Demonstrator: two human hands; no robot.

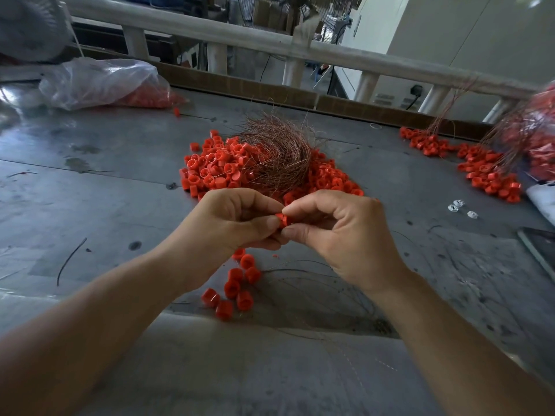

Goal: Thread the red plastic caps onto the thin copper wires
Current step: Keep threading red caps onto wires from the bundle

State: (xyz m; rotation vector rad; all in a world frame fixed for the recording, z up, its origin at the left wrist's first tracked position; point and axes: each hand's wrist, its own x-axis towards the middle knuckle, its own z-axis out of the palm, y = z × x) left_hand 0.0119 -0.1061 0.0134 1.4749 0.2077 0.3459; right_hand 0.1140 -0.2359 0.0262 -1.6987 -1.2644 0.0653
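1. Fingertips (270, 226) of both hands met on a single red cap (281, 220). Left hand (237, 223) pinched it between thumb and forefinger from the left; right hand (339, 235) pinched its right side, other fingers curled in
2. Wire end at the cap was too fine to make out, so I could not tell which hand fed it
3. Cap was held above the grey table (90, 190), between the loose pile beyond and the short run of caps underneath the wrists
4. Handling, judged: cap looked light, rigid and smooth, probably slippery. Best gripped on its outer wall so the bore stays clear. Wire looked thin and springy and likely kinks easily; take it close to the tip to keep it from buckling
5. Cluster of caps (240, 286) lay just below the hands, beside dark wire loops (303, 274) on the table; probably already strung
6. Beyond the hands sat the loose cap pile (216, 166), with the copper wire bundle (279, 154) resting on top of it
7. Far right: bunches of strung caps (486, 172) with wires trailing upward. Far left: clear plastic bag (99, 82) holding more caps. Small white pieces (456, 205) lay right of the hands, well apart
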